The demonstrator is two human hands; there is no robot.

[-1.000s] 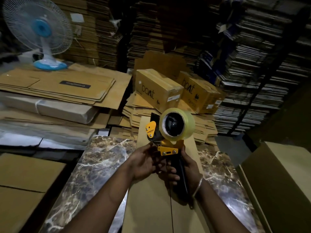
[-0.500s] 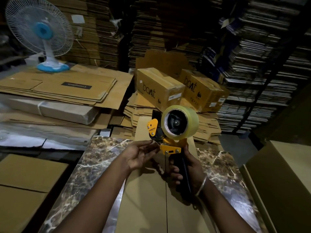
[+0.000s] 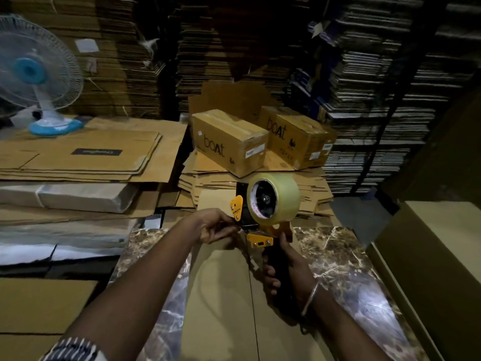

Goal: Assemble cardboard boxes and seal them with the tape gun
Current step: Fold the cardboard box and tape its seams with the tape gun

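I hold a yellow and black tape gun (image 3: 260, 239) upright over a long cardboard box (image 3: 221, 295) that lies on the marble table (image 3: 338, 261). A roll of clear tape (image 3: 273, 199) sits on top of the gun. My right hand (image 3: 283, 269) grips the black handle. My left hand (image 3: 216, 226) pinches at the gun's front, just under the yellow guard, where the tape end comes out. The box's closed flaps meet in a centre seam below the gun.
Two assembled "boat" boxes (image 3: 229, 142) sit on a pile of flat cardboard behind the table. Flat sheets are stacked at the left (image 3: 78, 157), with a blue fan (image 3: 33, 74) on them. Large cardboard pieces stand at the right (image 3: 429, 269). Tall cardboard stacks fill the background.
The tape gun has stayed raised and turned slightly. My left hand has shifted from the gun's lower body up to its front edge, fingers now pinching there.
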